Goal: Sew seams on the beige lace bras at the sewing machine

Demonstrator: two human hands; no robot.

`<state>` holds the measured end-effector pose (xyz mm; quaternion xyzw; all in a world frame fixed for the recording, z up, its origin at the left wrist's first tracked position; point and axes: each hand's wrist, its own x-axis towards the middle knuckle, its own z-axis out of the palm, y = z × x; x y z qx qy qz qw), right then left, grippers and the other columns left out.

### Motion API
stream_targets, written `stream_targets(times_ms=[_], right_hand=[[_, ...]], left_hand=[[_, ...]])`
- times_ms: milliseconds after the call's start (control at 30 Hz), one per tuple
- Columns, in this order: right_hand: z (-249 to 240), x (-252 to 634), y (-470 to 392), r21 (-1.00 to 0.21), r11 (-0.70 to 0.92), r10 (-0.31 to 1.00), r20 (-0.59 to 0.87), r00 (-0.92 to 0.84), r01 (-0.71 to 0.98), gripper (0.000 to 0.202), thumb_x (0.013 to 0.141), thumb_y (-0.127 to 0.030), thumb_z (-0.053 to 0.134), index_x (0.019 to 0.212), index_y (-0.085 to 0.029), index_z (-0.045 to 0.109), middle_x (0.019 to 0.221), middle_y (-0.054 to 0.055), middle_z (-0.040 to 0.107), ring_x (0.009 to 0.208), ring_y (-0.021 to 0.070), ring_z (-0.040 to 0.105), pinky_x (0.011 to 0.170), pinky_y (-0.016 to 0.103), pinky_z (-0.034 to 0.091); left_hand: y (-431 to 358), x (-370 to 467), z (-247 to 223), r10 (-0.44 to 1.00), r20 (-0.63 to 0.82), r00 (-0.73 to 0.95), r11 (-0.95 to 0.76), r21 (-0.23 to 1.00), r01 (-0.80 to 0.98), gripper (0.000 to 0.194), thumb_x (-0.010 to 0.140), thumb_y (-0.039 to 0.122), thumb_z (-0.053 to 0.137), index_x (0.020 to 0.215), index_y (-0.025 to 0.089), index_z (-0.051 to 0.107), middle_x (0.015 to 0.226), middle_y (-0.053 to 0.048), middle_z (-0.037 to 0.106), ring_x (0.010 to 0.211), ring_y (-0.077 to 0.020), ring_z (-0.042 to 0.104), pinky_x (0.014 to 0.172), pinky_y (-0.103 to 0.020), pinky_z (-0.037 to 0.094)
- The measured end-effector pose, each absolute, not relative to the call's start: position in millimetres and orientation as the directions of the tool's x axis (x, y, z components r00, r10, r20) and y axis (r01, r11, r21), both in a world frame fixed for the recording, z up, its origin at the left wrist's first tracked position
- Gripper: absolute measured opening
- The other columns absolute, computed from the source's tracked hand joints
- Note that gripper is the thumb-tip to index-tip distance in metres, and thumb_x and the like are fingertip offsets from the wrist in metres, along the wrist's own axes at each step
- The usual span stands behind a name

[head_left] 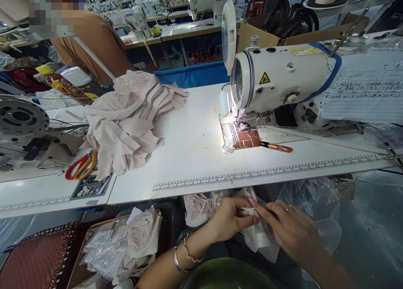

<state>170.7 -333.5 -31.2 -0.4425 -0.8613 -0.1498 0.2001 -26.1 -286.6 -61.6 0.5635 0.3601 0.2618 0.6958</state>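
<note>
A beige lace bra (197, 209) lies over my lap, just below the table's front edge. My left hand (231, 217) pinches a narrow band of it between thumb and fingers. On the other side, my right hand (291, 224) has its fingers bent around the same fabric, with the index finger reaching to the pinched band. The right thumb is hidden. Pale cloth (260, 238) hangs down between both hands. Above them stands a white sewing machine (283, 73), its lamp lighting the needle area. Orange thread snips (277, 147) rest on the table beside the needle plate.
A pile of beige fabric pieces (126, 117) sits on the white table (192, 150), near orange-and-red-handled scissors (82, 165). A ruler strip (252, 171) runs along the front edge. A box (77, 255) of bagged lace pieces stands lower left. Another person (94, 45) is behind the table.
</note>
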Motion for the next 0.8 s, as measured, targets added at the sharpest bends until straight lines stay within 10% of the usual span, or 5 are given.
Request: stream_targets(times_ms=[633, 800], right_hand=[[-34.2, 169.1, -333.2, 0.082, 0.559, 0.707, 0.473, -0.525, 0.825, 0.062, 0.096, -0.002, 0.042, 0.155, -0.021, 0.042, 0.079, 0.004, 0.071, 0.073, 0.0202, 0.068, 0.058, 0.032, 0.046], [-42.3, 165.1, -336.2, -0.16, 0.565, 0.764, 0.472, -0.441, 0.809, 0.054, 0.1, -0.006, 0.04, 0.152, -0.021, 0.048, 0.08, 0.006, 0.072, 0.071, 0.0197, 0.069, 0.059, 0.03, 0.053]], left_hand=[[-283.5, -25.9, -52.3, 0.746, -0.263, 0.612, 0.287, 0.956, 0.061, 0.03, 0.078, 0.038, 0.078, 0.091, 0.012, 0.076, 0.091, -0.006, 0.071, 0.082, -0.0176, 0.06, 0.073, -0.026, 0.047], [-282.5, -24.7, -55.5, 0.743, -0.235, 0.627, 0.249, 0.966, 0.067, 0.031, 0.082, 0.041, 0.076, 0.091, 0.012, 0.077, 0.09, -0.007, 0.072, 0.084, -0.0195, 0.062, 0.075, -0.028, 0.048]])
